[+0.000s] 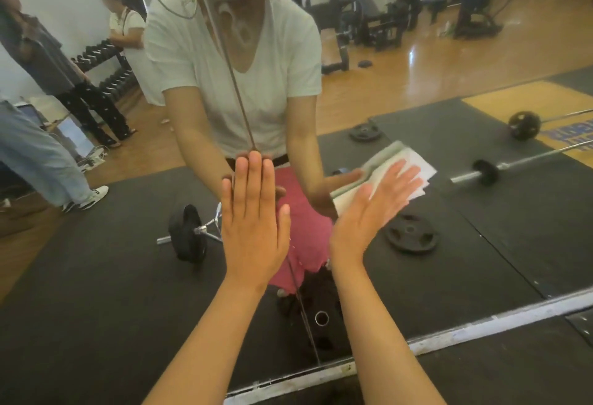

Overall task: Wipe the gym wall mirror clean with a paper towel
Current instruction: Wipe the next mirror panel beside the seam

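Gym wall mirror (465, 260), filling nearly the whole view, made of two panes joined along a thin vertical seam (239, 93), bounded below by a scuffed white bottom frame (481, 324). Reflected in it: a room with glossy wooden floor (433, 61) farther back, black rubber mats (96, 260) nearer the glass, a yellow floor panel (526, 99) at the right, and dark exercise machines (369, 19) along the far wall. Also reflected: the wearer of the camera in a white T-shirt (272, 61), plus at least three bystanders at the left, beside a rack of dumbbells (106, 64).

Two barbells: one long, lying across the right mats (487, 172), one short and curved at the left (189, 234). Two loose weight plates lying flat, one near the right hand (412, 237), one farther back (364, 132).

Two hands up at the glass. Left hand (253, 221) flat and empty, fingers together, straddling the seam. Right hand (372, 212) flat too, fingers spread, pressing one folded white paper towel (414, 164) against the right pane, just right of the seam; towel's upper edge and far corner sticking out past the fingertips.
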